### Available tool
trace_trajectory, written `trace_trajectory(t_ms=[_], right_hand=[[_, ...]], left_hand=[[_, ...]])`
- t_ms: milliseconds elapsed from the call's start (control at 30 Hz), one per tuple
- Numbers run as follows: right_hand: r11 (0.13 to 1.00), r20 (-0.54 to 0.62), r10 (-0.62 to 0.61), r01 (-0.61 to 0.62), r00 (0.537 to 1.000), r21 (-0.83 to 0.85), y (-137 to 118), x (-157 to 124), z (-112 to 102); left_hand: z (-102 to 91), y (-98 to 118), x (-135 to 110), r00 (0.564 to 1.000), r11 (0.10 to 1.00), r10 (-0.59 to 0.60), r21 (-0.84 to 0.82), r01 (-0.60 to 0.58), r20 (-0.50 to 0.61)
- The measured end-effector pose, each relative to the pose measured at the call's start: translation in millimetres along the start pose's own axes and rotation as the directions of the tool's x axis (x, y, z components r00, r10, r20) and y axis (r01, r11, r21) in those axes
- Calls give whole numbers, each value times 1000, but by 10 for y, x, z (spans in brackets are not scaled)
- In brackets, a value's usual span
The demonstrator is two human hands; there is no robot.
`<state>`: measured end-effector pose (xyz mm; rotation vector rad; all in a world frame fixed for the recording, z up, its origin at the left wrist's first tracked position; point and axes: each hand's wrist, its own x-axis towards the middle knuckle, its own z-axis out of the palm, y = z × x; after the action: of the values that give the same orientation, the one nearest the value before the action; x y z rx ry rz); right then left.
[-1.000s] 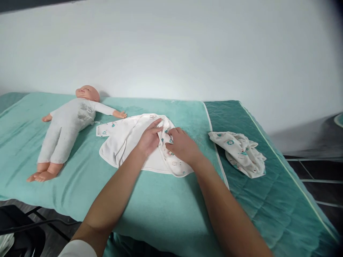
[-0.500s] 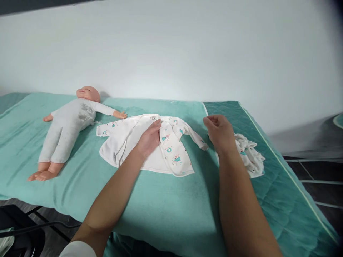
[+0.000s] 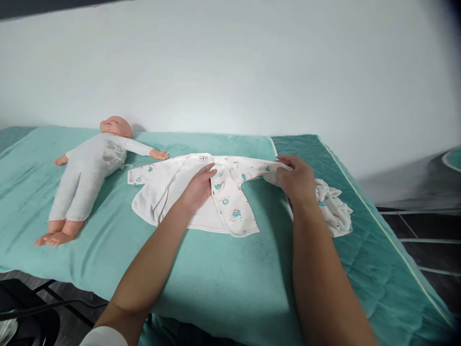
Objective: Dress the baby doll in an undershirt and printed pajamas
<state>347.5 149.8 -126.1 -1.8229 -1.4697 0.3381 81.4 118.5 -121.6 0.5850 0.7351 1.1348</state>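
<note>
A white baby shirt (image 3: 230, 204) with small teal and pink prints lies spread open on a teal bed cover (image 3: 223, 283). My left hand (image 3: 197, 186) rests flat on its middle, fingers stretched toward the collar. My right hand (image 3: 297, 180) is closed on the end of the shirt's right sleeve, which is stretched out to the right. A baby doll (image 3: 88, 175) in a grey suit lies on its back left of the shirt, one arm almost touching the shirt's left sleeve.
A crumpled printed garment (image 3: 334, 211) lies just right of my right hand on a darker green quilted cover (image 3: 360, 269). A white wall runs behind the bed. Dark floor and a black chair (image 3: 25, 322) show at lower left.
My right hand left the shirt's front, went right, and now holds the right sleeve, drawn out straight. The left hand stayed pressed on the shirt.
</note>
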Motion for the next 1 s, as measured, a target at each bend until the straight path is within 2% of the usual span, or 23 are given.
trace_trajectory(t_ms=[67,100,167,300,333,433,500,633,733,800,900,933,1000], right_hand=[[990,-63,83,-75,995,117,67,57,27],[989,-78,105,-96,991,116,86,70,43],[993,-54,116,-114,992,33,101,71,67],[975,90,169,-154,982,-157,168,88,60],[971,88,174,-156,981,-180,206,112,47],[979,-65,111,-120,992,-162,337,222,12],[992,-188,39,-61,981,-110,391,284,10],[997,-245,-63,71,968,23,312,269,87],[976,-181,-189,204,965,70,126,149,177],[968,-57,-250,251,967,20,20,62,216],[972,166,-164,188,972,-139,-39,-12,217],[973,203,-124,160,971,-169,-41,-20,207],[986,190,-90,115,978,-123,-60,-31,185]], left_hand=[[-6,-8,7,1000,1000,1,4,-1,2],[-8,-11,10,1000,1000,2,5,-2,3],[-11,-13,10,1000,1000,10,9,-10,8],[-5,3,-14,1000,1000,13,25,-13,17],[-6,7,-21,1000,1000,10,27,-10,16],[-16,14,-26,1000,999,4,37,-4,3],[-25,11,-18,1000,999,4,52,-4,-1],[-21,2,-2,1000,997,13,71,-14,13],[-8,0,-11,1000,996,17,82,-19,19],[-10,8,-29,1000,995,18,97,-20,16],[-23,57,-82,1000,992,-4,127,2,23],[-20,88,-109,1000,991,-16,134,13,27],[16,159,-182,999,992,-24,125,18,43]])
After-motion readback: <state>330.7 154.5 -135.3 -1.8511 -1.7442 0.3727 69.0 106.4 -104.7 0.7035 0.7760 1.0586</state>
